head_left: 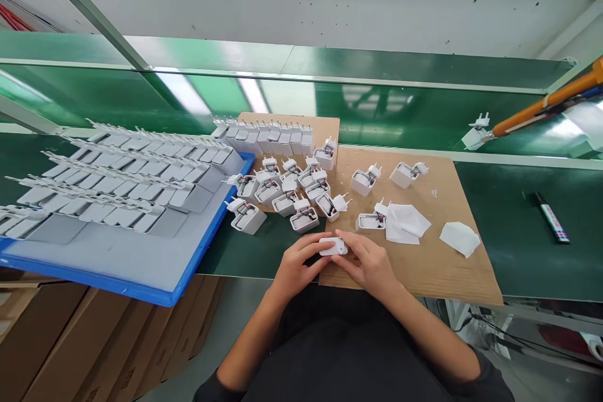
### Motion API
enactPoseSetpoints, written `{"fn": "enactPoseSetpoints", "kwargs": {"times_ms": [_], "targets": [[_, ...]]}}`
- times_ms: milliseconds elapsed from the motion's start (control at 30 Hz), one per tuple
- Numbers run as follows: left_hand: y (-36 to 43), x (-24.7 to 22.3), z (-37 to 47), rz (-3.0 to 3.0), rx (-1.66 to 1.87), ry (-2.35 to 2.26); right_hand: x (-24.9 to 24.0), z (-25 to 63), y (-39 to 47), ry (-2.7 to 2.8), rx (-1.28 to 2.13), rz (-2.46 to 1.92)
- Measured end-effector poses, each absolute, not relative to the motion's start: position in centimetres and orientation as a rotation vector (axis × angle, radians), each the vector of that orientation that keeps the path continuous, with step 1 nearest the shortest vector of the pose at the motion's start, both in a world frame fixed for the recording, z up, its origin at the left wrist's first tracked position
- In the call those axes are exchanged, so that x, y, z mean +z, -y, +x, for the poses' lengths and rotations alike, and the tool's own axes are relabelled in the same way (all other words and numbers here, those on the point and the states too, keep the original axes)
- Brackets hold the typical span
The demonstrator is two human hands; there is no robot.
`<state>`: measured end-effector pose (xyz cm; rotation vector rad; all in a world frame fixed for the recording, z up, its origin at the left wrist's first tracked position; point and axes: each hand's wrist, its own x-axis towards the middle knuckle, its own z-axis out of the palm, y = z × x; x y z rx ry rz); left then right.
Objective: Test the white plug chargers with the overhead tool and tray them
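A worker in a dark short-sleeved top (358, 352) bends over a green workbench (513, 251), a small white adapter (338, 249) held between both bare hands. The left hand (298, 265) pinches the adapter's left end between thumb and fingers; the right hand (372, 264) closes its thumb and fingertips on the other end, the two hands almost meeting around it at the bench's near edge. Beneath the right hand lies a brown board (424, 273). Just beyond the left hand crowd open white casings (252, 220), wiring showing and plug heads tilted out, with a row of upright adapters (273, 138) farther off. Well to the hands' left, a blue-rimmed tray (202, 248) bears ranks of white adapters (122, 182), prongs up. Three more open casings (362, 183) sit beyond the right hand, the closest touching overlapping white sheets (407, 224). Another white sheet (460, 239) lies farther right, then a marker (552, 218). Cardboard boxes (103, 339) stand below and left of the hands.
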<state>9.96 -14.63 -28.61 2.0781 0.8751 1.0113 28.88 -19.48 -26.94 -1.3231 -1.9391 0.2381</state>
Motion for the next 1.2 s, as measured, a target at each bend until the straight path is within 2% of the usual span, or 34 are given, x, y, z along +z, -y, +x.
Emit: {"fn": "enactPoseSetpoints", "kwargs": {"times_ms": [100,267,500,600,800,933,1100,1200], "targets": [[14.7,-28.6,10.0,2.095,1.017,-0.877,-25.8,30.9,19.5,1.786,0.397,-1.324],[15.0,-29.0,9.9,2.059,1.001,-0.974,-23.3,35.0,17.3,1.46,0.22,-1.676],[16.6,-27.4,10.1,2.316,1.367,-1.02,-22.8,37.0,14.5,1.613,0.71,-1.786],[16.8,-25.6,10.7,2.301,1.353,-0.971,-23.1,37.5,14.7,1.541,0.834,-1.676],[13.2,-20.4,13.2,2.273,0.762,-0.936,-22.4,38.5,15.2,1.714,1.025,-1.559],[9.9,-17.7,15.1,2.597,0.413,-0.835,-21.7,38.6,15.7,1.781,1.021,-1.513],[7.2,-17.3,17.3,2.888,-0.097,-0.642,-22.0,38.3,16.1,1.651,1.062,-1.58],[6.2,-17.7,18.4,2.896,-0.286,-0.613,-22.2,38.1,16.3,1.634,1.084,-1.572]]}}
